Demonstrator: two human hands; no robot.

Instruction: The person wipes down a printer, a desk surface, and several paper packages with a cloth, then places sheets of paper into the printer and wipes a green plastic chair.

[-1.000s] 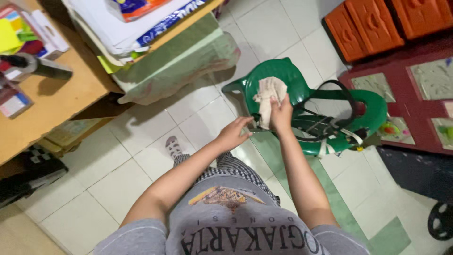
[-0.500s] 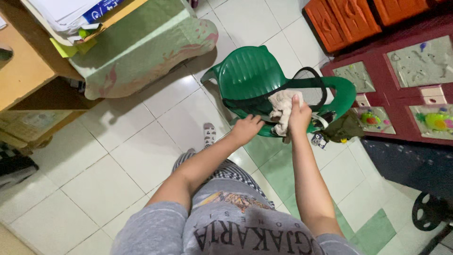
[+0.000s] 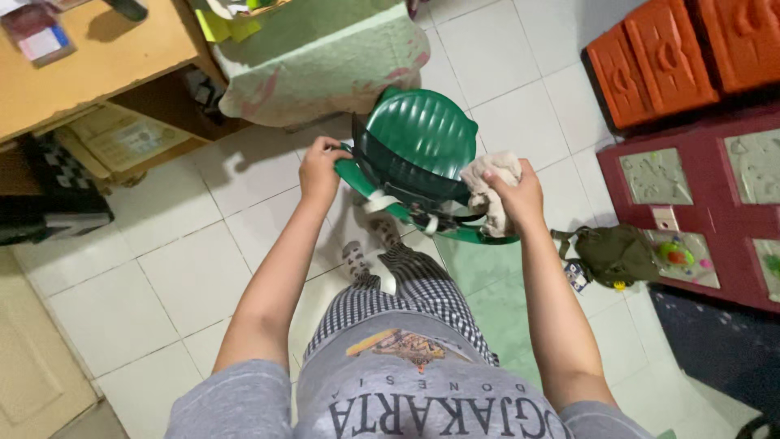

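**Green plastic chair gripped at both sides, cloth in right hand**

The left hand [image 3: 319,168] is clamped around the left edge of the green plastic chair [image 3: 420,134], fingers curled over the arm rail. The right hand [image 3: 516,193] is closed on a crumpled beige cloth [image 3: 487,180], pressing it against the chair's right side, where the rim curves toward the near edge. The chair sits between the two hands, tilted, its ribbed back facing up toward the camera. Black and white straps [image 3: 422,213] hang across its near rim, just above the person's checked trousers and socked feet.

Beyond the chair, on the far side, a pale green covered cushion [image 3: 325,69] rests against a wooden desk [image 3: 97,73] at far left. To the right, an olive bag [image 3: 613,254] lies on the white tiled floor [image 3: 179,276], near a dark red mat [image 3: 691,195]. Orange moulded panels [image 3: 674,57] stand at far right.
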